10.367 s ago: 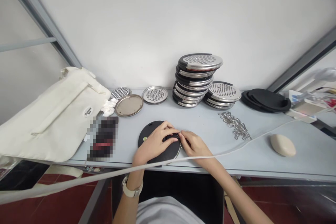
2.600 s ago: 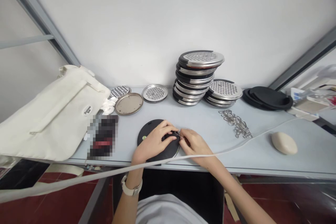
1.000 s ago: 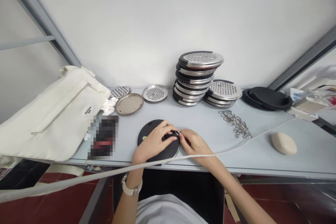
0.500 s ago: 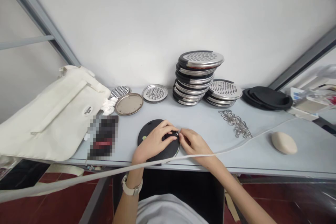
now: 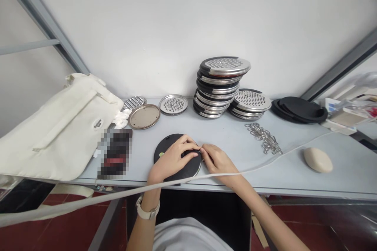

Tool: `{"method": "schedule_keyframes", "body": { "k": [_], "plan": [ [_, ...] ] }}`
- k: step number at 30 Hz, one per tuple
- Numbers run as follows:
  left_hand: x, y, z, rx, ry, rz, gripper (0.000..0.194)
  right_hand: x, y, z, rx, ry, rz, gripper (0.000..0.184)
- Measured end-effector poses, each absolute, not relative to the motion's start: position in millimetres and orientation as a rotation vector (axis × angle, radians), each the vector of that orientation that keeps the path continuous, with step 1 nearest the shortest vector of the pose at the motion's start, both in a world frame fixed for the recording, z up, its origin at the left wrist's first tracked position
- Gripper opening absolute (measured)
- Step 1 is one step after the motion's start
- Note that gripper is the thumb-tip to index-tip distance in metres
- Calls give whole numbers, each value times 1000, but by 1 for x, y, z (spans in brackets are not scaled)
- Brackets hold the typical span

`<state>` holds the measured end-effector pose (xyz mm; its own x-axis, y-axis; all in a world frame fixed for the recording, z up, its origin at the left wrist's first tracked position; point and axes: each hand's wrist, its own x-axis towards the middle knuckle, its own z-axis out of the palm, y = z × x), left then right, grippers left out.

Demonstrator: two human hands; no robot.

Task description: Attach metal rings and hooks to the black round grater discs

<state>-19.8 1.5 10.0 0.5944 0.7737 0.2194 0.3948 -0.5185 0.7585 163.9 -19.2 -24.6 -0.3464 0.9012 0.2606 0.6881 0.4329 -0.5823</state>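
A round grater [image 5: 185, 170] lies near the table's front edge, its black side up. A silver rim shows along its right side, and a green sticker [image 5: 161, 154] at its left. My left hand [image 5: 174, 157] rests over the grater and grips it, fingers bent towards its right edge. There my right hand [image 5: 214, 158] pinches a small metal wire clip [image 5: 200, 150], mostly hidden by the fingertips. The tips of both hands meet at that spot. To the right lies a pile of similar wire clips [image 5: 264, 138].
Behind stand a tall stack of round graters [image 5: 219, 86] and a lower stack [image 5: 250, 104]. Loose metal plates [image 5: 145, 117] lie left, beside a cream bag [image 5: 64, 129]. Black discs [image 5: 299, 110] and a beige oval object [image 5: 318, 160] sit right. A white cable [image 5: 259, 168] crosses in front.
Both hands stay at the grater's right edge. A dark-handled tool showed in my right hand 2.6 seconds ago; its handle is not visible now. The fingertips have shifted slightly around the wire clip.
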Motion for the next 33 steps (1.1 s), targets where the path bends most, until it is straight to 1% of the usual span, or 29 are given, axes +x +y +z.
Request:
{"method": "schedule_keyframes", "body": {
  "k": [11, 17, 25, 33],
  "plan": [
    [-20, 0, 9, 2114, 929, 732, 19, 164, -18, -25, -1297, -2100, 531, 27],
    [-20, -1, 9, 2133, 950, 724, 17, 164, -17, -25, -1292, -2086, 587, 22],
    [-20, -1, 9, 2093, 963, 721, 22, 165, -17, -28, -1293, -1942, 734, 13],
    [-19, 0, 8, 2095, 965, 726, 25, 164, -21, -24, -1310, -1955, 746, 11]
  ]
}}
